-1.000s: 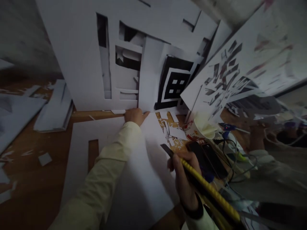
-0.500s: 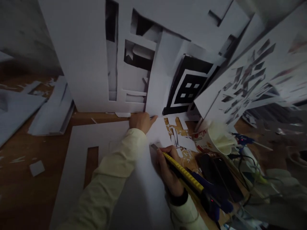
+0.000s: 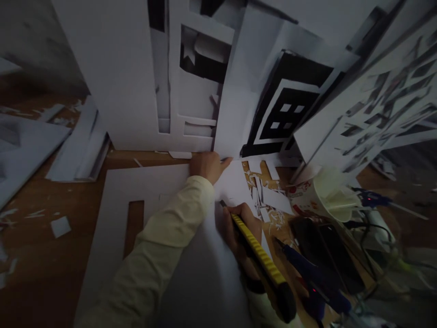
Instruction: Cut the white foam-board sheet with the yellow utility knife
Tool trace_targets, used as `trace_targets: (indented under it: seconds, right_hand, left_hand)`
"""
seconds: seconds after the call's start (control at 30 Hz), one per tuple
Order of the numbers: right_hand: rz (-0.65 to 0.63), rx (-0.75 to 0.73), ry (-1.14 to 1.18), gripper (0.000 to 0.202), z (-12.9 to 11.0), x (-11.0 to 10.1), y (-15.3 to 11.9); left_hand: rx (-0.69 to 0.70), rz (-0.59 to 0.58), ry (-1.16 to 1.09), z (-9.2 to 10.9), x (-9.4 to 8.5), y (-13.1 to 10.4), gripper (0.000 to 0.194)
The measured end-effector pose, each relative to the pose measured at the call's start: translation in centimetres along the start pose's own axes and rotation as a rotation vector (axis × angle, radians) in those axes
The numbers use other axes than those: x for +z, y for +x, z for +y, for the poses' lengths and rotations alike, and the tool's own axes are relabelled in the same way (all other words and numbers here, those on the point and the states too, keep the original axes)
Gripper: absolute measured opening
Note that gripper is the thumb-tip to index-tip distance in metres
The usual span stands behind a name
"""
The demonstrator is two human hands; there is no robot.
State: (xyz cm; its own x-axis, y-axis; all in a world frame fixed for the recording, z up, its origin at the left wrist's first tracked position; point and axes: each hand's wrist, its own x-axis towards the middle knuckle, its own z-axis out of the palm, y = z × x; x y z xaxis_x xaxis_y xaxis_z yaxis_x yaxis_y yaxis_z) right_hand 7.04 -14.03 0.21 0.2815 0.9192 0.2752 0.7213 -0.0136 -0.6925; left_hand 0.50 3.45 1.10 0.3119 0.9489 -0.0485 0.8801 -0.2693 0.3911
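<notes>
My left hand point(image 3: 207, 166) presses on the far edge of a large white board point(image 3: 191, 273) lying on the table, its thumb pointing right and its other fingers bent and partly hidden. My right hand point(image 3: 242, 228) is wrapped round a yellow and black utility knife point(image 3: 259, 255), near the board's right side. The blade tip is against or just above the board, below my left hand; contact cannot be made out. A rectangular opening point(image 3: 134, 228) is cut in the board's left part.
Upright white panels with cutouts point(image 3: 129, 91) stand behind the board. To the right are paper scraps point(image 3: 273, 198), a paper cup point(image 3: 321, 196), dark phones point(image 3: 334, 255) and a blue glue gun point(image 3: 307, 269). Folded white board pieces point(image 3: 78, 146) lie left.
The view has shifted, with the upright panels higher in it. The knife has turned slightly, its handle end now lower, and more of the glue gun shows. My left hand stays on the board.
</notes>
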Motion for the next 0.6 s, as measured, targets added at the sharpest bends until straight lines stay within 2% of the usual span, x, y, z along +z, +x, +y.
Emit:
trace_targets:
  seconds: [0.2,0.33,0.43,0.5,0.57,0.6]
  right_hand:
    - [0.033,0.069,0.003,0.019,-0.6,-0.1,0.1]
    - [0.143,-0.101,-0.052,0.012,-0.7,-0.5,0.2]
    - [0.300,-0.216,0.138,0.020,-1.0,-0.7,0.3]
    - [0.393,-0.261,0.336,0.015,-1.5,-0.6,0.3]
    - [0.409,-0.259,0.513,0.011,-2.1,-0.3,0.5]
    - [0.389,-0.248,0.592,0.015,-2.4,-0.1,0.6]
  left_hand:
    - [-0.008,0.001,0.002,0.0,0.0,0.0,0.065]
    - [-0.008,-0.004,-0.003,0.0,0.0,0.1,0.064]
    - [-0.001,0.000,-0.008,0.0,0.0,0.0,0.064]
    - [0.012,0.000,-0.021,-0.2,-0.1,-0.1,0.064]
    - [0.025,-0.003,-0.037,-0.3,-0.1,-0.1,0.064]
    - [0.030,-0.002,-0.045,-0.3,-0.1,-0.1,0.063]
